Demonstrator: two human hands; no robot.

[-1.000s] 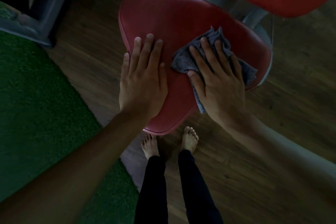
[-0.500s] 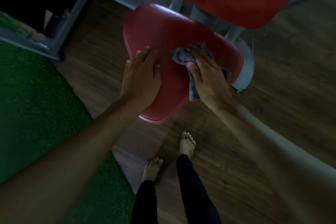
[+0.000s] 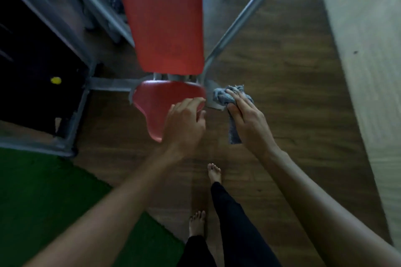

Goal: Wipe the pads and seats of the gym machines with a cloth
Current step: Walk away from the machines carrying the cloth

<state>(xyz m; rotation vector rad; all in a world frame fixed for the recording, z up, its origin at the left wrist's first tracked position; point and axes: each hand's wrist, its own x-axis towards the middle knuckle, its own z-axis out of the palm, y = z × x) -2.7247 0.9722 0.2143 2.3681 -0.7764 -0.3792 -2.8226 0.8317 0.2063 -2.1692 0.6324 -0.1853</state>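
the seat (image 3: 158, 102) is plain red. the back pad (image 3: 165, 17), beyond the seat, is the same red with a fine grain. the cloth (image 3: 223, 97), right of the seat, is mottled grey. the frame (image 3: 245, 15) round the seat is grey, the floor (image 3: 293, 71) brown wood-grain, the mat (image 3: 54, 191) left of the seat green.

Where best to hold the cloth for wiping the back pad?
Grip the cloth by its bunched upper part, from above, as the right hand does now. The wad sits under the hand; the thin tail hanging below it would likely slip and drag.
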